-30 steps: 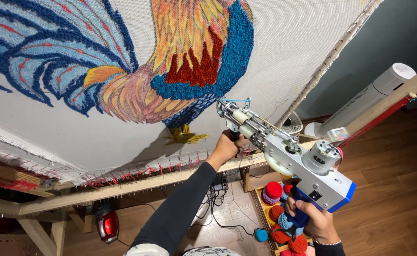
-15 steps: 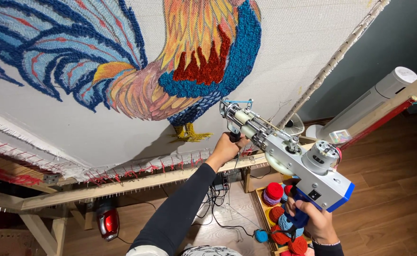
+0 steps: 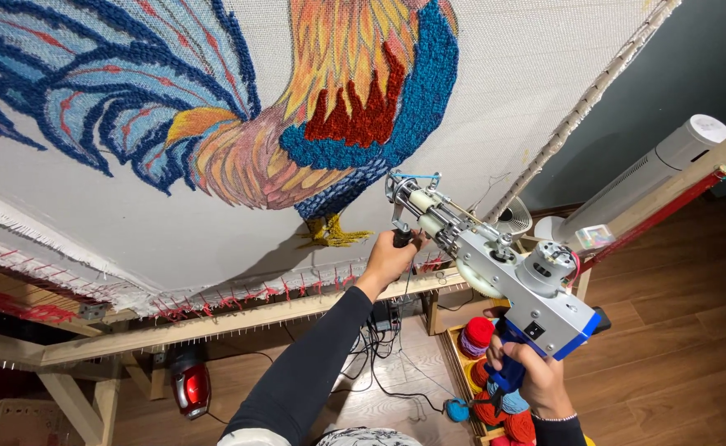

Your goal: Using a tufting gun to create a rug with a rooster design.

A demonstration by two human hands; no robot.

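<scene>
I hold a grey and blue tufting gun (image 3: pixel 512 289) in both hands, its nose pointing at a white cloth (image 3: pixel 173 223) stretched on a wooden frame (image 3: pixel 214 322). My left hand (image 3: pixel 389 258) grips the gun's black front handle, close to the cloth. My right hand (image 3: pixel 528 380) is closed around the blue rear grip. The cloth bears a tufted rooster (image 3: pixel 330 116) in blue, orange, red and yellow. The gun's tip sits just right of the rooster's yellow foot (image 3: pixel 330 233), apart from the cloth.
Balls of red, blue and orange yarn (image 3: pixel 495 396) lie in a wooden tray on the floor below the gun. A red device (image 3: pixel 191 384) and black cables (image 3: pixel 379 347) sit under the frame. A white tower fan (image 3: pixel 652 173) stands at the right.
The view has tilted, so the rooster and frame sit lower in the picture. The gun and both hands keep nearly the same pose, edging slightly toward the cloth.
</scene>
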